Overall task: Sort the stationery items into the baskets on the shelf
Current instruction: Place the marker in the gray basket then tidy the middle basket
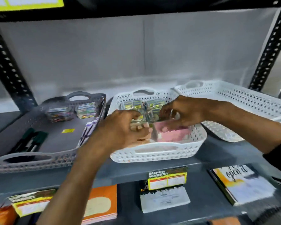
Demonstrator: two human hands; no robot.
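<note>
Both hands reach into the middle white perforated plastic basket on the dark grey metal shelf. The left hand curls its fingers around a small clear plastic packet over the basket's left half, so its grip is clenched on that packet. The right hand pinches something small and blurred at its fingertips, just beside the left hand; what it grasps cannot be made out, and I cannot tell for sure whether that grip is clenched or slack.

Inside the same basket, a row of small yellow-green labelled boxes stands along the far wall, and a flat pink pad lies on the right part of the floor, under the right hand.

To the left, touching or nearly touching it, sits a grey perforated plastic basket. It holds 2 stacks of colourful small boxes at the back, dark green pens at the front left, and a yellow sticker on its floor. To the right sits a larger white perforated plastic basket, tilted on the middle basket's rim.

A "SUPER MARKET" price tag hangs from the shelf edge. On the lower shelf lie an orange notebook and a white-and-yellow booklet.
</note>
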